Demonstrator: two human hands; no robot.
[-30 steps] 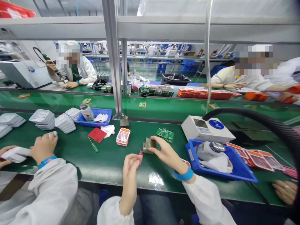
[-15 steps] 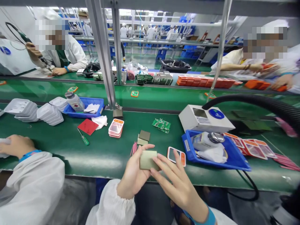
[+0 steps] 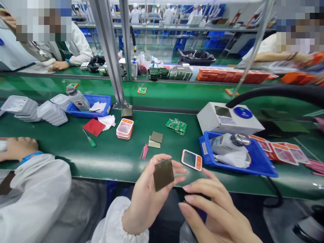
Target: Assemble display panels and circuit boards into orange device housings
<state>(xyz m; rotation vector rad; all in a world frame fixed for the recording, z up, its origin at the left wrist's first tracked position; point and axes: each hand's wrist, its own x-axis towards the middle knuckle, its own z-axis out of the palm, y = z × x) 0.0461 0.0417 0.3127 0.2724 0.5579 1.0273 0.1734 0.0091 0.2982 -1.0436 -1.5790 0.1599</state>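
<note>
A: Doing what with the left hand?
B: Grasping a dark square panel, tilted, with thumb at its left edge and fingers spread behind, near the front edge of the green tabletop.
A: And at 4 o'clock from that panel?
B: Curving the fingers of the right hand loosely in the air, free of any hold, apart from it.
A: Laid out on the tabletop, left to right?
B: At 9 o'clock, a co-worker's hand; at 10, white housings and a screwdriver; at 11, stacked frames and pink strips; between 11 and 12, two overlapping square pieces; between 12 and 1, circuit boards; at 2, a display unit; between 2 and 3, a blue tray.
A: And beyond?
B: At 11, an aluminium post; then a green conveyor belt and, further off, white-coated people.
A: Shaped and surfaced how?
B: Round-cornered and nested for the housings; thin, flat and smooth for the held panel; orange and white around a dark window for the display unit; black and ribbed for the hose at 2 o'clock.
</note>
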